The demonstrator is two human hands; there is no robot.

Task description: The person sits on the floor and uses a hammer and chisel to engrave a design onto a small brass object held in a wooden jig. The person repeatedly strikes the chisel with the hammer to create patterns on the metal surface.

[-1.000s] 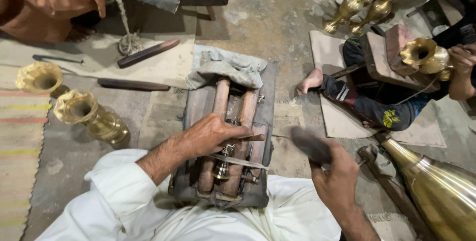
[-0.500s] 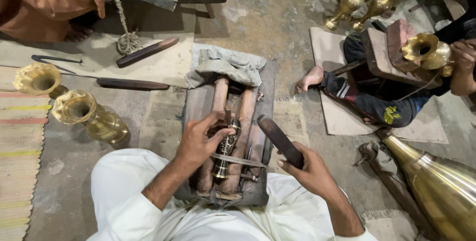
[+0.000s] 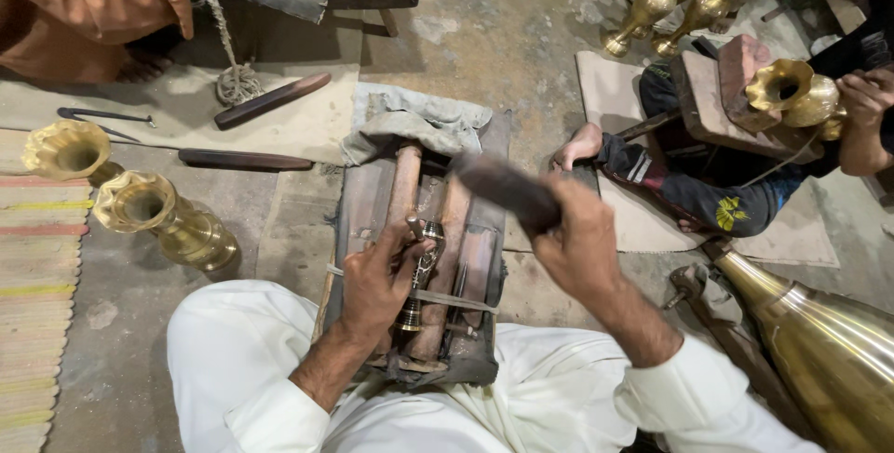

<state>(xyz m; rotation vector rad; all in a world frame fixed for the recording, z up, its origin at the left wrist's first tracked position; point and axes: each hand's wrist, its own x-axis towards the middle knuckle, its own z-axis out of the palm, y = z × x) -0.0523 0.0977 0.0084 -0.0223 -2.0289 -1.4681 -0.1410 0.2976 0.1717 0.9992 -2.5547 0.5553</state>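
Note:
My left hand (image 3: pixel 377 276) grips a small turned brass piece (image 3: pixel 421 271) that lies lengthwise between two wooden rollers (image 3: pixel 402 188) on a dark wooden work block (image 3: pixel 358 202). My right hand (image 3: pixel 577 243) is shut on a dark wooden stick (image 3: pixel 503 188), blurred, raised over the far end of the block. A band (image 3: pixel 456 301) crosses the rollers near me. My white-clothed legs flank the block.
Two brass vases (image 3: pixel 149 216) lie at left by a striped mat (image 3: pixel 37 313). Dark wooden sticks (image 3: pixel 270 99) and a grey cloth (image 3: pixel 414 122) lie beyond the block. A large brass vessel (image 3: pixel 829 351) lies at right. Another person (image 3: pixel 708 188) holds a brass piece (image 3: pixel 792 90) at right; someone in orange (image 3: pixel 84 6) sits top left.
My right hand has swung the dark stick up from low right to above the block's far end. My left hand has stayed on the brass piece.

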